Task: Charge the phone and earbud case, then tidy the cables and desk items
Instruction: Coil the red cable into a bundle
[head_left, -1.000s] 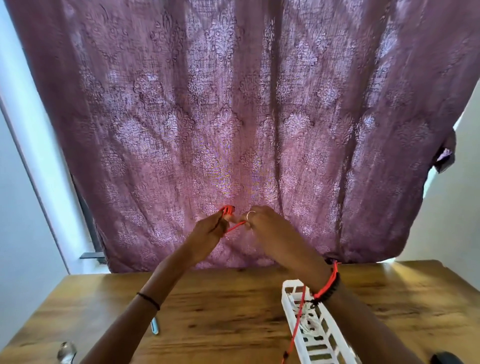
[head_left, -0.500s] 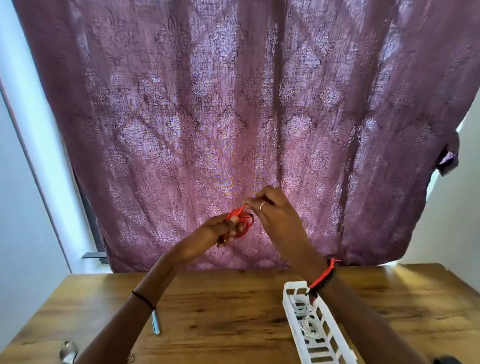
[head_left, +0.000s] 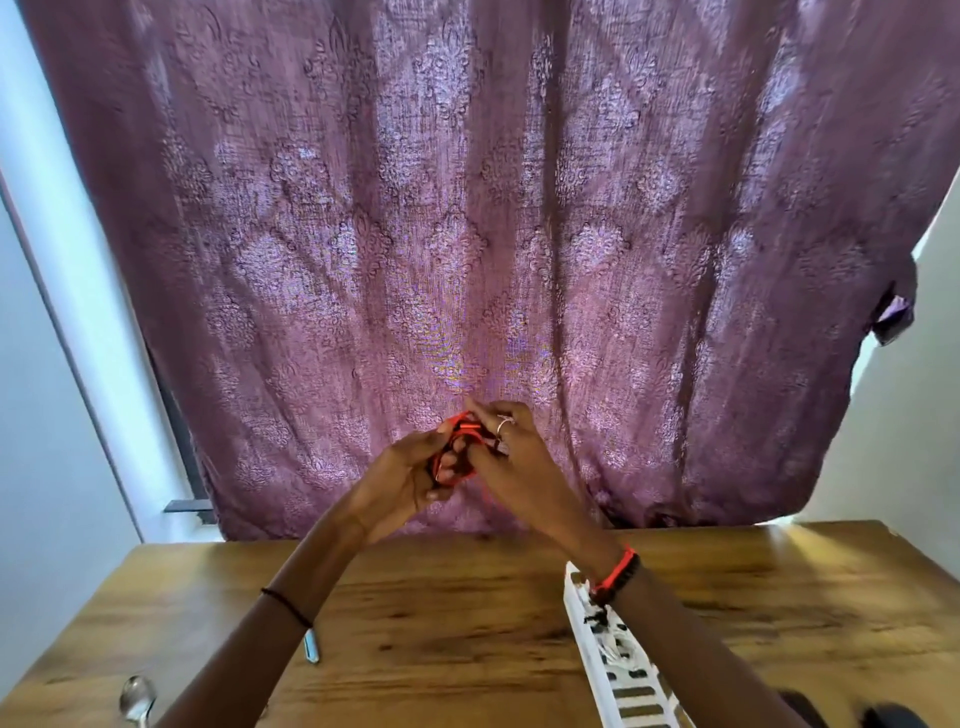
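Above the brown wooden desk (head_left: 467, 623), the left hand (head_left: 410, 478) curls around a small coil of thin red cable (head_left: 461, 439) while the right hand (head_left: 514, 457), touching its right side, pinches a loop.

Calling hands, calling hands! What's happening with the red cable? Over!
Left hand holds red cable coil. Right hand pinches it too, above the table. White tray lies under right wrist, clear of coil. Over.

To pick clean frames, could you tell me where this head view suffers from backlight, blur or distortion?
Head view: daylight glows through the purple curtain, leaving the left hand and right hand dark; motion slightly smears the red cable between them; wide-angle distortion slants the pale frame at left.
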